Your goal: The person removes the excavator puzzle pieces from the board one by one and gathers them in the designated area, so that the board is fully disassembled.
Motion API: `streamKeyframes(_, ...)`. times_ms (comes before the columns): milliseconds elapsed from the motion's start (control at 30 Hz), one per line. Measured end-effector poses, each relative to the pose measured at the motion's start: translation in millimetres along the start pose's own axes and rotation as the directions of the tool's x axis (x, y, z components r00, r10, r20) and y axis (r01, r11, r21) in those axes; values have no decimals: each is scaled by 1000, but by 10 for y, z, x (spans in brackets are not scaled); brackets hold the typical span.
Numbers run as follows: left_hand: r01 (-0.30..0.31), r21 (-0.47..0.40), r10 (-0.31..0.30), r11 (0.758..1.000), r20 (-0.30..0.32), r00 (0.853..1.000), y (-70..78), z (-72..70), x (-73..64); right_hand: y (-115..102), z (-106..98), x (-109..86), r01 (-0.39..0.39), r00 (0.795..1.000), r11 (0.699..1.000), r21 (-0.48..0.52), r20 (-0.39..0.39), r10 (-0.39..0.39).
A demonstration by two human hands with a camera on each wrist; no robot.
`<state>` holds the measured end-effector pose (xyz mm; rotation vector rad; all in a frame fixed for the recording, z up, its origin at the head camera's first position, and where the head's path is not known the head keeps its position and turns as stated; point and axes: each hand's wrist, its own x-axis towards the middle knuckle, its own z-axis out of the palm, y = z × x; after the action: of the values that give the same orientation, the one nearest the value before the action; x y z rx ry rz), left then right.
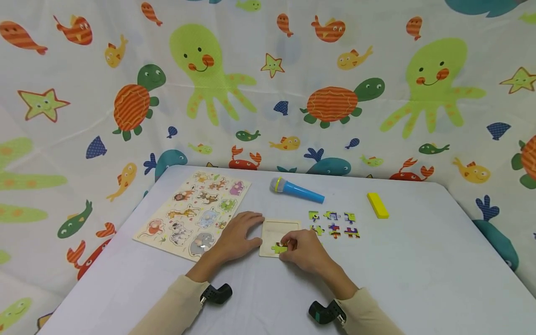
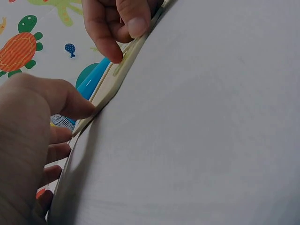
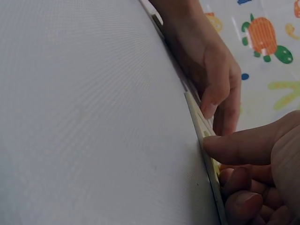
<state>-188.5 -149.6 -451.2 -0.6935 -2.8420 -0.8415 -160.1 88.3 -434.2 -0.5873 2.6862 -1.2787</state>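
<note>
A small square wooden puzzle tray [image 1: 281, 226] lies on the white table between the hands. In its lower part sits a green jigsaw piece [image 1: 277, 249]. My right hand [image 1: 307, 251] is over the tray's lower right, with curled fingers that pinch a jigsaw piece there, mostly covered by the fingertips. In the right wrist view the right thumb [image 3: 239, 147] lies at the tray's edge. My left hand [image 1: 238, 237] rests at the tray's left side with fingers stretched forward. Its thumb [image 2: 77, 103] touches the tray's edge in the left wrist view.
Several loose jigsaw pieces [image 1: 334, 230] lie in rows right of the tray. Behind them are a blue toy microphone [image 1: 301, 191] and a yellow block [image 1: 378, 205]. A large animal puzzle board [image 1: 194, 209] lies at left, partly under the left hand. A printed cloth hangs behind the table.
</note>
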Motion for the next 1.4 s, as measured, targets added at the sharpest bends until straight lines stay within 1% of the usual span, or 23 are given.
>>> streamKeyframes(100,-8,7,8,1000,-3,1000,-1,1,5,-7,3,-2,-8,1000,1000,0,-5,8)
streamKeyframes(200,-15,21,15,1000,6,1000,-7,4,6,-6,10,-2,-17,1000,1000,-4,-15,17)
streamKeyframes(367,-25,36,24,999,28,999,-7,6,7,2,24,-4,-10,999,999,-45,-33,9)
streamKeyframes(567,-14,26,13,1000,35,999,-1,9,-5,1,35,-17,-1,1000,998,-56,-18,0)
streamKeyframes(733,-11,26,10,1000,34,999,-1,12,-4,7,39,-20,-17,1000,998,-62,-5,17)
streamKeyframes(900,-12,17,11,1000,29,1000,10,2,0,15,40,-18,-31,1000,997,-77,-8,30)
streamKeyframes(1067,-9,15,9,1000,27,1000,15,-1,2,13,42,-20,-13,1000,996,-86,-24,12)
streamKeyframes(1300,-6,8,6,1000,35,999,16,-4,-3,15,48,-30,13,997,996,-93,-69,-19)
streamKeyframes(1400,-8,7,8,1000,32,999,13,4,-3,27,53,-34,17,997,996,-86,-74,-23)
